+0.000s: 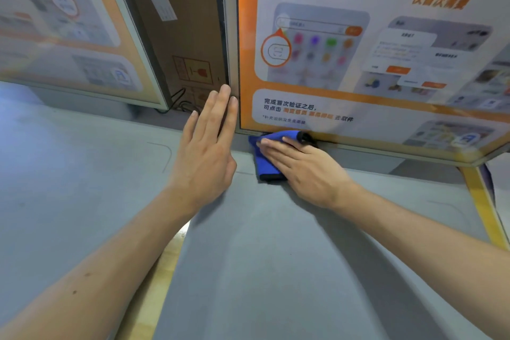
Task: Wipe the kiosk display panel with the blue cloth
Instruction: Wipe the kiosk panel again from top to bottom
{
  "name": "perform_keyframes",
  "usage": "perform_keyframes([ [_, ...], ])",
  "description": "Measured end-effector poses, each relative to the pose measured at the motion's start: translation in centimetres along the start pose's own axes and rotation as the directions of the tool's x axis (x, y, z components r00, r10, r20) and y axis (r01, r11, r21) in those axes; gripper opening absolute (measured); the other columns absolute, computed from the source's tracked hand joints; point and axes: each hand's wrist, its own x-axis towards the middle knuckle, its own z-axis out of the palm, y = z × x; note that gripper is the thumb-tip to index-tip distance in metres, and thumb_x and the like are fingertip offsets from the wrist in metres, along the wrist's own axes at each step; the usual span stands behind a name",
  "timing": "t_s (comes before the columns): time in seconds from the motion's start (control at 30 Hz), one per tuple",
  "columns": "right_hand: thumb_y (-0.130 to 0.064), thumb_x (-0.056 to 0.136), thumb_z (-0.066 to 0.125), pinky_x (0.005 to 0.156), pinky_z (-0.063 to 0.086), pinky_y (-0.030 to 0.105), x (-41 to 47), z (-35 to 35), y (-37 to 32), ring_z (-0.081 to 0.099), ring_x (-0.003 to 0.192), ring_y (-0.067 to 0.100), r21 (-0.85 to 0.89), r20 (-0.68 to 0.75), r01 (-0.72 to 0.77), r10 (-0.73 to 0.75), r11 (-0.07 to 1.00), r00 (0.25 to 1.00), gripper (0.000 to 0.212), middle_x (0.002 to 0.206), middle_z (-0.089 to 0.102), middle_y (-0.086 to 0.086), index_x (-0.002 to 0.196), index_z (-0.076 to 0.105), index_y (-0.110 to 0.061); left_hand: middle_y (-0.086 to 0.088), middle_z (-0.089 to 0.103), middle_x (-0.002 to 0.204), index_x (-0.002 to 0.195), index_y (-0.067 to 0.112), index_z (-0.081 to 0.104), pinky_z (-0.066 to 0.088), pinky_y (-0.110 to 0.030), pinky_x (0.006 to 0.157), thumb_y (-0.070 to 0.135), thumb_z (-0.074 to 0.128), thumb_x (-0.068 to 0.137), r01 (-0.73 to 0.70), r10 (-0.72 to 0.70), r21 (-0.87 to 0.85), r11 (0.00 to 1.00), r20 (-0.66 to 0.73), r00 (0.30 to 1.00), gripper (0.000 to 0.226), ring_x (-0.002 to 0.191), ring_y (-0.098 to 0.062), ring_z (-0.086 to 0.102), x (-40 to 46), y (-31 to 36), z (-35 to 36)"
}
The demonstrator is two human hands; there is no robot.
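The kiosk display panel [372, 44] fills the upper right, showing an orange-bordered page of Chinese instructions and phone screenshots. A folded blue cloth [266, 161] with a dark edge lies against the panel's lower left corner and the grey surface below it. My right hand [303, 168] presses flat on the cloth, fingers pointing left. My left hand [207, 143] is flat with straight fingers held together, resting against the panel's left frame edge and holding nothing.
A second display panel [63, 25] stands at the upper left. A brown cardboard box [176, 22] and black cables [179, 102] sit in the gap between the panels. The grey kiosk body [262, 257] spreads below, with a yellow strip [483, 210] at right.
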Motion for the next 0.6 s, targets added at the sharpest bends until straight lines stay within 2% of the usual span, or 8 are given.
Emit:
perform_keyframes([
  [0.07, -0.017, 0.095, 0.025, 0.123, -0.007, 0.036, -0.6, -0.3, 0.2, 0.001, 0.153, 0.018, 0.044, -0.063, -0.024, 0.027, 0.999, 0.998, 0.065, 0.166, 0.005, 0.005, 0.158, 0.014, -0.008, -0.015, -0.001, 0.166, 0.157, 0.004, 0.012, 0.022, -0.049, 0.12, 0.011, 0.061, 0.08, -0.021, 0.021, 0.009, 1.0, -0.014, 1.0, 0.092, 0.153, -0.029, 0.002, 0.0, 0.4, 0.2],
  [0.13, -0.015, 0.089, 0.033, 0.125, 0.002, 0.037, -1.1, -1.2, 0.9, 0.013, 0.153, 0.021, 0.087, -0.237, -0.079, 0.098, 0.993, 0.966, 0.068, 0.165, 0.019, 0.005, 0.156, 0.024, -0.007, -0.017, -0.001, 0.165, 0.157, 0.004, 0.014, 0.023, -0.049, 0.12, 0.011, 0.062, 0.079, -0.046, 0.046, 0.018, 0.999, -0.027, 0.999, 0.091, 0.153, -0.031, 0.003, -0.1, 0.6, 0.5],
  [0.27, -0.007, 0.085, 0.039, 0.124, 0.004, 0.039, -2.2, -2.2, 3.3, 0.01, 0.153, 0.021, 0.092, -0.439, -0.214, 0.233, 0.972, 0.868, 0.074, 0.166, 0.017, 0.003, 0.157, 0.023, -0.007, -0.02, 0.004, 0.164, 0.156, 0.003, 0.018, 0.025, -0.052, 0.118, 0.012, 0.062, 0.076, -0.023, 0.024, 0.012, 1.0, -0.069, 0.997, 0.092, 0.152, -0.034, 0.006, -0.1, 1.5, 0.9],
  [0.33, -0.007, 0.087, 0.038, 0.124, 0.003, 0.039, -3.0, -1.4, 3.6, 0.01, 0.153, 0.021, 0.054, -0.392, -0.22, 0.223, 0.974, 0.893, 0.072, 0.166, 0.015, 0.002, 0.157, 0.021, -0.008, -0.02, 0.006, 0.164, 0.156, 0.004, 0.017, 0.025, -0.054, 0.118, 0.011, 0.062, 0.075, -0.065, 0.066, 0.013, 0.998, -0.09, 0.994, 0.093, 0.152, -0.035, 0.007, 0.0, 2.1, 1.2],
  [0.4, -0.011, 0.091, 0.033, 0.124, 0.002, 0.037, -4.2, 0.1, 3.3, 0.007, 0.153, 0.019, 0.001, -0.22, -0.1, 0.098, 0.995, 0.971, 0.068, 0.166, 0.013, 0.002, 0.157, 0.021, -0.008, -0.02, 0.004, 0.164, 0.157, 0.005, 0.015, 0.025, -0.054, 0.118, 0.011, 0.063, 0.076, -0.099, 0.1, 0.012, 0.995, -0.08, 0.992, 0.093, 0.153, -0.035, 0.005, 0.2, 2.6, 1.6],
  [0.47, -0.016, 0.095, 0.023, 0.124, -0.003, 0.034, -5.1, 1.0, 3.2, 0.002, 0.151, 0.015, -0.006, -0.065, -0.004, 0.003, 1.0, 0.998, 0.063, 0.165, 0.007, 0.001, 0.157, 0.02, -0.009, -0.019, 0.0, 0.164, 0.157, 0.005, 0.013, 0.023, -0.054, 0.119, 0.011, 0.063, 0.078, -0.086, 0.086, 0.007, 0.996, -0.073, 0.994, 0.094, 0.153, -0.035, 0.001, 0.3, 2.9, 1.8],
  [0.53, -0.016, 0.094, 0.025, 0.124, 0.0, 0.034, -5.6, 0.8, 3.7, 0.009, 0.151, 0.016, 0.022, -0.094, -0.002, 0.004, 1.0, 0.996, 0.062, 0.164, 0.014, 0.003, 0.156, 0.025, -0.007, -0.017, -0.003, 0.164, 0.157, 0.006, 0.011, 0.022, -0.054, 0.12, 0.013, 0.063, 0.077, -0.069, 0.07, 0.017, 0.997, -0.069, 0.995, 0.096, 0.153, -0.034, -0.001, 0.2, 3.3, 2.0],
  [0.6, -0.012, 0.09, 0.034, 0.125, 0.005, 0.037, -5.8, 0.2, 4.4, 0.015, 0.152, 0.02, 0.037, -0.251, -0.07, 0.077, 0.997, 0.965, 0.065, 0.164, 0.021, 0.005, 0.155, 0.028, -0.006, -0.018, -0.002, 0.165, 0.157, 0.007, 0.013, 0.021, -0.053, 0.119, 0.013, 0.063, 0.075, -0.088, 0.09, 0.037, 0.995, -0.077, 0.993, 0.096, 0.153, -0.034, 0.0, 0.0, 3.7, 2.1],
])
